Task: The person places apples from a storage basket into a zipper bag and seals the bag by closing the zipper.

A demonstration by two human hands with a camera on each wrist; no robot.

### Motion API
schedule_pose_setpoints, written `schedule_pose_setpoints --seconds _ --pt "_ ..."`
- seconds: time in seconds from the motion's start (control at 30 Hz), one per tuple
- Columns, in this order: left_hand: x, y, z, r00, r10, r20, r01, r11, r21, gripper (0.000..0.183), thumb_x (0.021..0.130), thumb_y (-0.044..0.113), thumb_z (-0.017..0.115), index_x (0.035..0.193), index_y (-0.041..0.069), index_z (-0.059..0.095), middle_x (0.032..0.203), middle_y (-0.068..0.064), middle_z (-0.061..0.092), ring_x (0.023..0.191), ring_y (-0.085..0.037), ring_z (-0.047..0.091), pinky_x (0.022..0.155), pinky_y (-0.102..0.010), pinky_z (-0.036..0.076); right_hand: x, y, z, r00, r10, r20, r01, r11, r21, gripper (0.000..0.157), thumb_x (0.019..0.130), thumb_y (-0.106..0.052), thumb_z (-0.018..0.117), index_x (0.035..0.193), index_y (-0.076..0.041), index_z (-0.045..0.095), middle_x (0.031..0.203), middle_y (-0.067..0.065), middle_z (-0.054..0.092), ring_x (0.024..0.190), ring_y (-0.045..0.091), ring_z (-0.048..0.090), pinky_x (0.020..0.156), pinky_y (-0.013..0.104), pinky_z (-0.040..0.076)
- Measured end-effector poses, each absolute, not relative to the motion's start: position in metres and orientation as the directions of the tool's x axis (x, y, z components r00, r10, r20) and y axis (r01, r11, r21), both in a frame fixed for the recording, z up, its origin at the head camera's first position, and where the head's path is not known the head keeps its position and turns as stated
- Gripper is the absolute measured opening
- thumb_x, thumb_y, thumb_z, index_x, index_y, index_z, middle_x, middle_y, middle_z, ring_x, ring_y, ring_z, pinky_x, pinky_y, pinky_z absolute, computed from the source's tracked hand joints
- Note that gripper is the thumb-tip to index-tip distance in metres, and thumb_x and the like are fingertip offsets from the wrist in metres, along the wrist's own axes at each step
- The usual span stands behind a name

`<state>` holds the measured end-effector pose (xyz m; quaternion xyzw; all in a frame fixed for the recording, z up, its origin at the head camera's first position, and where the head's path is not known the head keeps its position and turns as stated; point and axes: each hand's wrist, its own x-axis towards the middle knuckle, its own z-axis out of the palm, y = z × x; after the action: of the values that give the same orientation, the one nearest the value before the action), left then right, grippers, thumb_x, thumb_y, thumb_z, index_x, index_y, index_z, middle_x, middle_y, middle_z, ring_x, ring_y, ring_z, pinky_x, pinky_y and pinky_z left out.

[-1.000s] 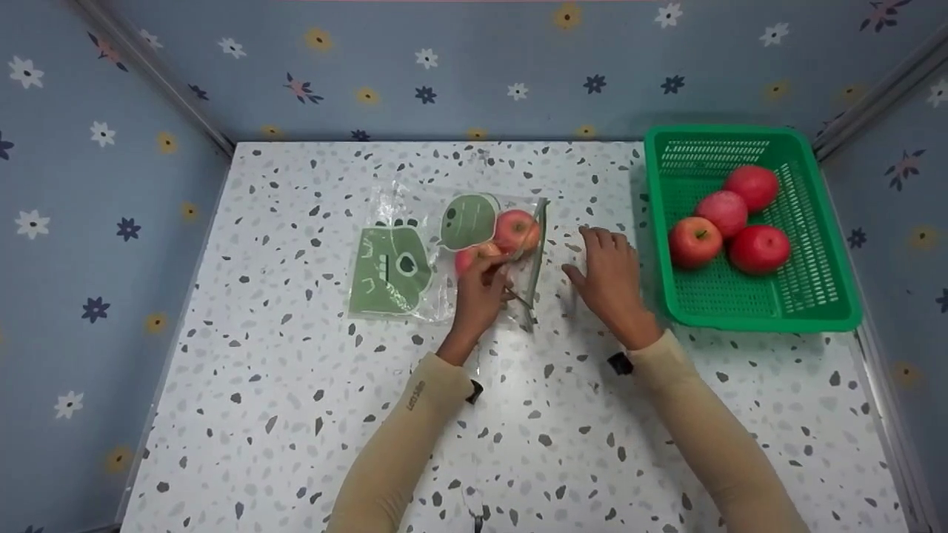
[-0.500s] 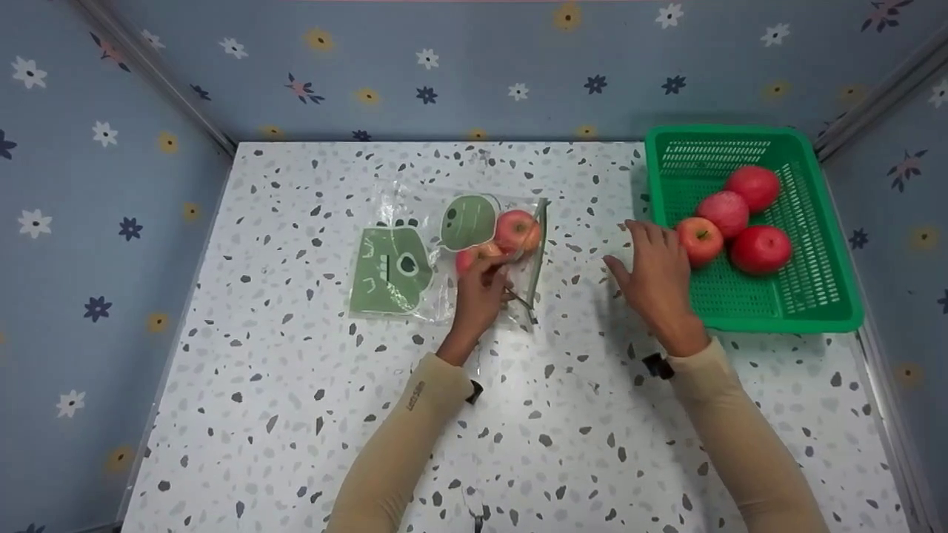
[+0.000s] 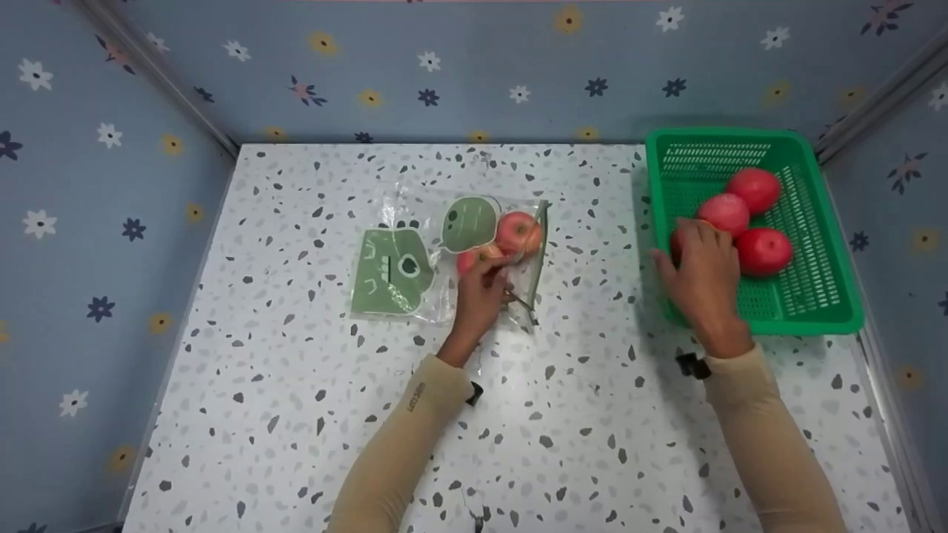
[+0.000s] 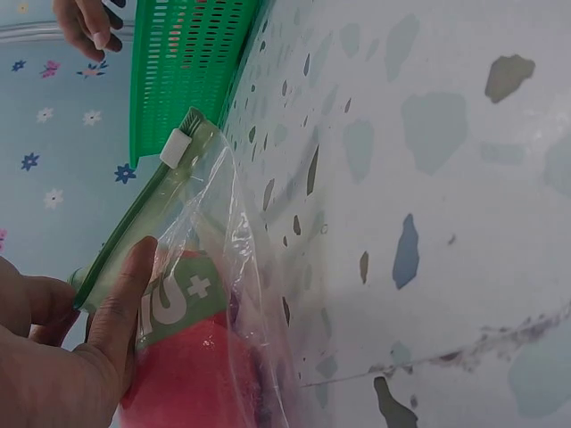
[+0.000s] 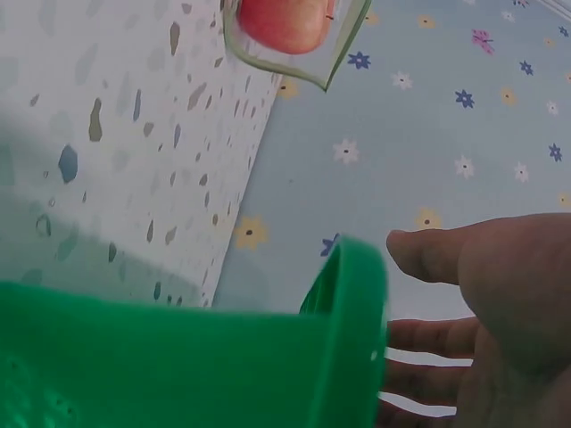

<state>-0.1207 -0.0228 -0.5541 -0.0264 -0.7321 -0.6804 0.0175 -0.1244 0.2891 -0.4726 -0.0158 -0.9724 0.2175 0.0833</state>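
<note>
A clear zip bag (image 3: 392, 274) with green cartoon prints lies on the table, with two red apples (image 3: 518, 232) inside near its mouth. My left hand (image 3: 480, 302) pinches the bag's green zip edge (image 4: 134, 214) between thumb and fingers; a white slider (image 4: 176, 148) sits on that zip. To the right, my right hand (image 3: 705, 277) reaches over the near-left part of the green basket (image 3: 815, 324), above a partly covered apple (image 3: 677, 244). Its thumb and fingers are spread in the right wrist view; contact with the apple cannot be made out.
More apples (image 3: 764, 252) sit in the basket beside the right hand. The basket's raised rim (image 5: 352, 339) stands close to that hand. Flowered walls (image 3: 474, 66) enclose the back and sides of the speckled table (image 3: 296, 414).
My right hand has moved right, from beside the bag to over the basket, and now covers much of the nearest-left apple. The left hand and bag stay put.
</note>
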Motion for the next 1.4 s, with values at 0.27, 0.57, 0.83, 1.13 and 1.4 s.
schedule_pose_setpoints --seconds 0.27,0.57,0.83,1.13,1.4 --pt "-0.120 -0.023 -0.554 -0.998 0.019 0.053 0.054 0.086 0.995 0.024 0.104 -0.007 0.053 0.122 -0.009 0.070 0.106 -0.024 0.062 0.085 -0.033 0.069 0.069 -0.040 0.066 -0.123 0.303 -0.475 -0.980 0.077 0.186 -0.011 0.902 -0.432 0.051 0.099 -0.015 0.073 0.143 0.004 0.055 0.144 0.027 0.055 0.129 0.050 0.047 0.106 0.070 0.038" --pt "-0.119 -0.023 -0.553 -0.999 0.020 0.038 0.039 0.076 0.996 0.026 0.104 -0.007 0.053 0.123 -0.008 0.070 0.110 -0.024 0.061 0.089 -0.040 0.069 0.071 -0.043 0.066 -0.122 0.319 -0.477 -0.983 0.077 0.165 0.004 0.915 -0.405 0.056 0.098 -0.011 0.074 0.145 0.008 0.051 0.142 0.032 0.053 0.127 0.053 0.046 0.106 0.070 0.037" --pt "-0.120 -0.024 -0.554 -1.000 0.019 0.022 0.023 0.084 0.996 0.027 0.105 -0.007 0.052 0.125 -0.008 0.070 0.111 -0.027 0.062 0.090 -0.040 0.068 0.070 -0.034 0.065 -0.120 0.334 -0.476 -0.989 0.069 0.128 0.017 0.928 -0.372 0.055 0.098 -0.011 0.073 0.143 0.011 0.051 0.140 0.036 0.053 0.124 0.056 0.045 0.103 0.072 0.037" --pt "-0.121 -0.024 -0.555 -0.999 0.013 0.049 0.050 0.087 0.995 0.027 0.104 -0.008 0.052 0.124 -0.007 0.071 0.114 -0.027 0.060 0.089 -0.039 0.069 0.070 -0.043 0.065 -0.121 0.345 -0.470 -0.992 0.053 0.118 0.011 0.945 -0.328 0.054 0.096 -0.011 0.075 0.138 0.015 0.050 0.135 0.040 0.052 0.119 0.059 0.046 0.099 0.073 0.037" --pt "-0.121 -0.025 -0.553 -0.999 0.019 0.041 0.043 0.076 0.996 0.030 0.103 -0.010 0.051 0.125 -0.007 0.071 0.110 -0.027 0.061 0.086 -0.036 0.070 0.068 -0.040 0.065 -0.127 0.352 -0.464 -0.995 -0.003 0.105 -0.033 0.958 -0.286 0.052 0.095 -0.009 0.076 0.134 0.017 0.052 0.128 0.042 0.053 0.118 0.062 0.046 0.101 0.075 0.036"
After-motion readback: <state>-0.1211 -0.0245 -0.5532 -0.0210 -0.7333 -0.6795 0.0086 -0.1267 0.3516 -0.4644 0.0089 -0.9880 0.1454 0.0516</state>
